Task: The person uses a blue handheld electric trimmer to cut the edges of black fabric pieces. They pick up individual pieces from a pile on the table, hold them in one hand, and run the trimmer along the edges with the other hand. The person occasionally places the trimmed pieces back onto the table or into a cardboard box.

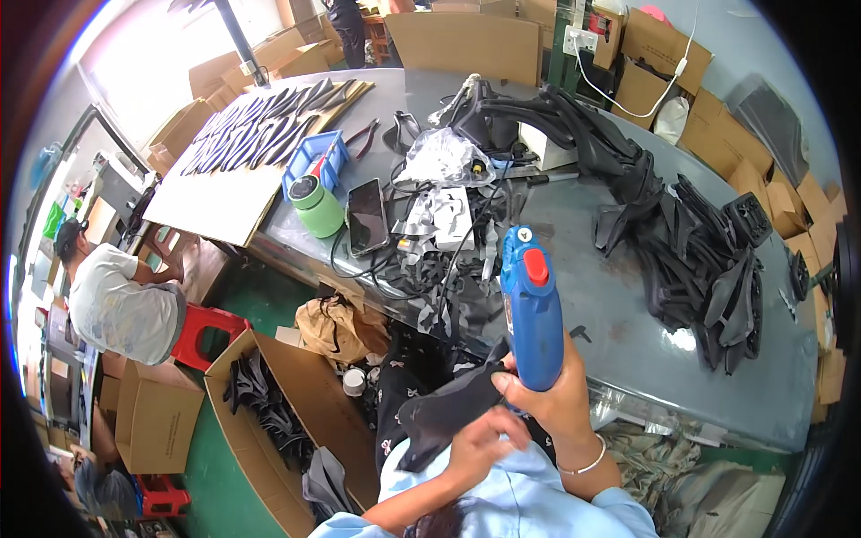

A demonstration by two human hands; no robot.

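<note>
A head-worn fisheye view looked down over a cluttered grey worktable (628,341) in a workshop. In the lower centre of the frame, the person's right hand (552,394) was closed around the handle of a blue glue gun (531,300) with a red trigger-like part on top; the gun's body rose upward from the fist toward the middle of the frame. Just left of and below that hand, the left hand (480,444) was curled around the lower edge of a black curved plastic part (444,408), which stretched from the left fingers up to the right thumb, so the part sat directly under and against the base of the gun's handle. A thin bracelet circled the right wrist, and pale blue sleeves entered from the bottom edge.

Behind the gun, in the centre, lay a tangle of cables, a dark phone (367,217), and a green lidded cup (316,204). A heap of black plastic parts (700,260) ran down the right side of the table. In the upper left, rows of dark parts lay on a cardboard sheet (229,193). An open cardboard box (269,421) holding more black parts stood on the green floor at lower left. Another person in a pale shirt (117,305) sat on a red stool at the far left.
</note>
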